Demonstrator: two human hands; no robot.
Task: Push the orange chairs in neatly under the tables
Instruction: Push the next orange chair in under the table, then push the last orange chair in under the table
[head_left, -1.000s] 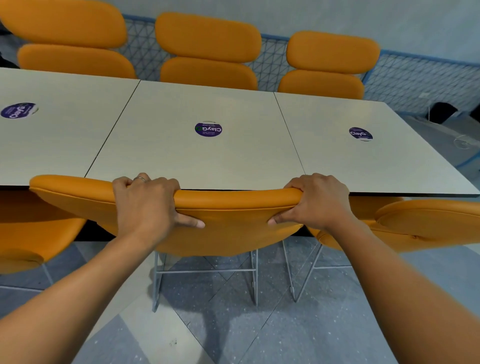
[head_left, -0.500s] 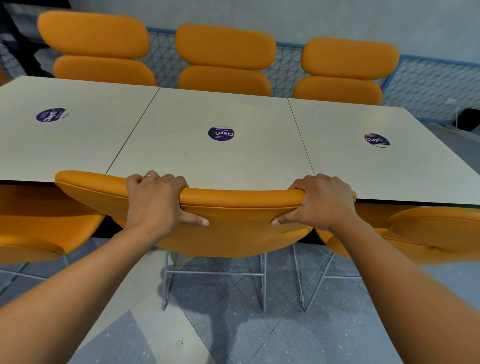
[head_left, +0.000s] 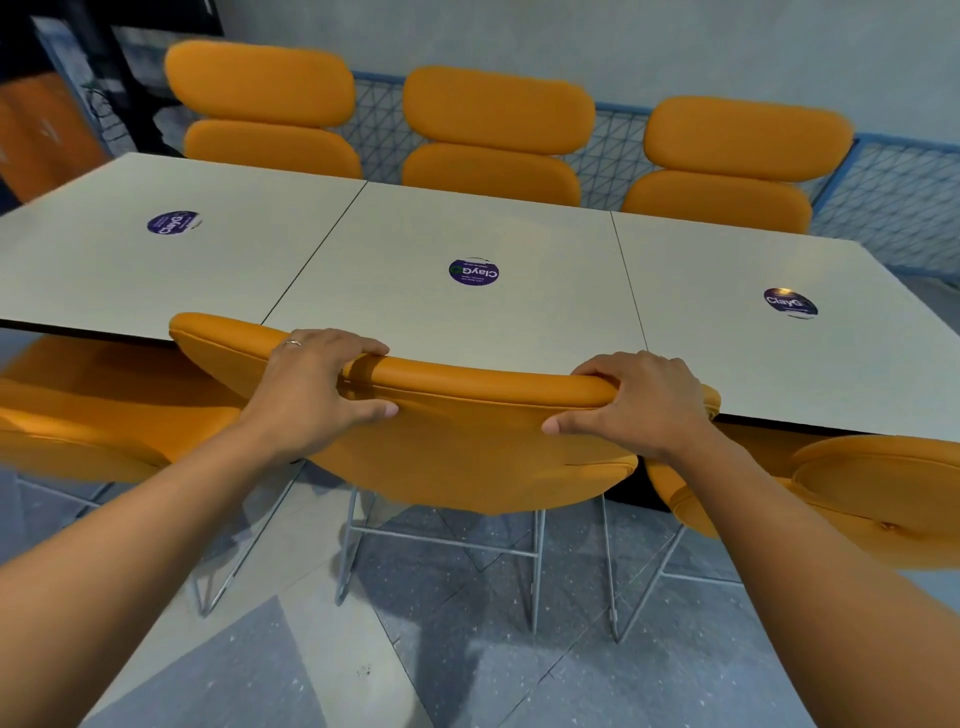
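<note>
A person's left hand (head_left: 311, 384) and right hand (head_left: 639, 405) grip the top edge of an orange chair (head_left: 467, 441) at the near side of a row of pale tables (head_left: 405, 234). On each hand the fingers curl over the padded rim and the thumb presses the near face of the backrest. The hands sit wide apart, one towards each end of the rim, a hold that should keep the chair square to the table as it goes forward.

The chair stands in front of the middle table, its backrest rising just above the tabletop edge and its seat out of sight beneath. Whether the backrest touches the table edge cannot be told from this angle. Its wire legs (head_left: 535, 561) rest on the speckled floor (head_left: 467, 675).

A neighbouring chair on the left (head_left: 78, 415) and another on the right (head_left: 883, 493) sit low beside it, also partly under the tables. Three more orange chairs (head_left: 493, 135) line the far side, tight against the opposite edge. A round purple sticker (head_left: 474, 272) marks the middle tabletop.

This chair looks nearly home; a short, even push would likely finish it.
</note>
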